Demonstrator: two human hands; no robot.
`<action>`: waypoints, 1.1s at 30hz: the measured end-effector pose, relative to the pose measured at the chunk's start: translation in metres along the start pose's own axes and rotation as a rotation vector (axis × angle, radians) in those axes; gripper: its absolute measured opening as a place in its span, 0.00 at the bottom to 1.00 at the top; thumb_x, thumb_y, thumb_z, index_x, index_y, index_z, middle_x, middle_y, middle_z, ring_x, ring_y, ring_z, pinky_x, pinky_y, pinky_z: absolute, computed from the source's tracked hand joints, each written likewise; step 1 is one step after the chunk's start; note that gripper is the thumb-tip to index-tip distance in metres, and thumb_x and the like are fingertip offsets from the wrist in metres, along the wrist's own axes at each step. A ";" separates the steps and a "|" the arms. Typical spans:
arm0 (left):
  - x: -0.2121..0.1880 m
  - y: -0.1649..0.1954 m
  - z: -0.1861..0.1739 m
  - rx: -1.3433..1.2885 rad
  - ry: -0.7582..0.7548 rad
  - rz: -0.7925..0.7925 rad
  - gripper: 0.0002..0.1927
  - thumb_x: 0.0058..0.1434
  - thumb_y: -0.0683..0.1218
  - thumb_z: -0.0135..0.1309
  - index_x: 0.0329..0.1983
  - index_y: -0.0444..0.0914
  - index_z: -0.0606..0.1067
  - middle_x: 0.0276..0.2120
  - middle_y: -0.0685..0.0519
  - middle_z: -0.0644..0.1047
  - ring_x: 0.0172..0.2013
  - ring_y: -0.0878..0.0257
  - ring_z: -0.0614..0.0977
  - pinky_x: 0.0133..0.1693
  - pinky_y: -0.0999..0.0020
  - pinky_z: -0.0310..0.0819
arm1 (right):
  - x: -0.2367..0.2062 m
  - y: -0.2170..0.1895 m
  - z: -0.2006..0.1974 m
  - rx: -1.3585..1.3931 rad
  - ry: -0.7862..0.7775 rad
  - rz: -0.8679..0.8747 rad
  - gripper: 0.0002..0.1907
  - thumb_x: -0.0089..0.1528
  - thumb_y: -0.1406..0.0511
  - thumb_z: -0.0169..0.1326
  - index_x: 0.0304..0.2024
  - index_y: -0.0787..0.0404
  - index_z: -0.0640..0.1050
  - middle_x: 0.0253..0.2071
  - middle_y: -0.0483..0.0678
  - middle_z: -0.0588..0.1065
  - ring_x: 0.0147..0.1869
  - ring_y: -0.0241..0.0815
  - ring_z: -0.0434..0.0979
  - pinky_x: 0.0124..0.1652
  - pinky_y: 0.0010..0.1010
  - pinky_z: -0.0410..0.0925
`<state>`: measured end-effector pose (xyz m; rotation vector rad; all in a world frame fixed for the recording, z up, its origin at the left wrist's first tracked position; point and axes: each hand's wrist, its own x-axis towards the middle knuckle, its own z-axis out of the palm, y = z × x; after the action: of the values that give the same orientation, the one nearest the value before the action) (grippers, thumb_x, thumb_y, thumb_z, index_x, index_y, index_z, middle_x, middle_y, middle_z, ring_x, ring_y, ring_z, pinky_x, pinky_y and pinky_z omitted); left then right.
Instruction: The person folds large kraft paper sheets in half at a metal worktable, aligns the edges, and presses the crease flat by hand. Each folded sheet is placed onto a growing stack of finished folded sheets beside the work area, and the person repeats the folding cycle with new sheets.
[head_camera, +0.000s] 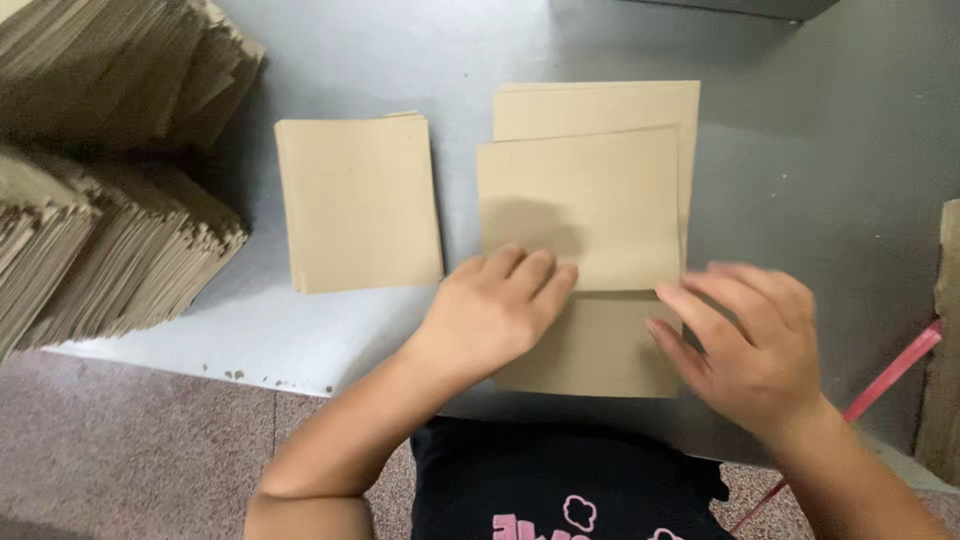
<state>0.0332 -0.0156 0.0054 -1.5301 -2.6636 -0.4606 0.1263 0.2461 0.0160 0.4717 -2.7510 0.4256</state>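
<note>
A tan paper sheet (590, 200) lies folded over on a larger stack of tan sheets (600, 105) on the grey table (780, 170). My left hand (495, 305) presses flat on the lower left edge of the folded flap, fingers spread. My right hand (750, 335) is blurred and rests with open fingers at the flap's lower right corner. Below the flap the lower part of the sheet (595, 345) shows between my hands.
A smaller stack of tan sheets (358, 200) lies to the left. Tall fanned piles of tan paper (110, 230) fill the left side. A pink strap (895, 370) and a cardboard edge (945, 330) are at the right.
</note>
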 end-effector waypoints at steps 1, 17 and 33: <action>0.000 0.001 -0.001 0.010 -0.065 -0.007 0.19 0.61 0.45 0.55 0.54 0.34 0.77 0.41 0.51 0.77 0.42 0.57 0.79 0.38 0.63 0.71 | 0.006 -0.003 0.003 -0.025 -0.041 -0.010 0.18 0.58 0.60 0.68 0.50 0.56 0.83 0.52 0.47 0.76 0.60 0.49 0.75 0.56 0.43 0.66; -0.046 -0.018 -0.015 -0.610 0.536 -0.782 0.19 0.72 0.37 0.54 0.65 0.43 0.72 0.39 0.54 0.84 0.28 0.69 0.79 0.29 0.75 0.72 | 0.049 -0.057 0.010 0.353 -0.237 -0.207 0.23 0.57 0.56 0.64 0.52 0.59 0.80 0.49 0.46 0.80 0.55 0.46 0.78 0.50 0.38 0.68; -0.037 -0.058 -0.020 -0.461 0.268 -0.953 0.31 0.59 0.48 0.67 0.66 0.52 0.71 0.30 0.51 0.80 0.26 0.62 0.82 0.30 0.68 0.76 | 0.034 -0.043 0.012 0.422 -0.317 -0.212 0.19 0.57 0.59 0.62 0.48 0.58 0.81 0.54 0.48 0.77 0.64 0.48 0.73 0.59 0.43 0.66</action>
<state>0.0009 -0.0787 0.0042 -0.0565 -2.9915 -1.2517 0.1085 0.1946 0.0276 1.0007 -2.8581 0.9560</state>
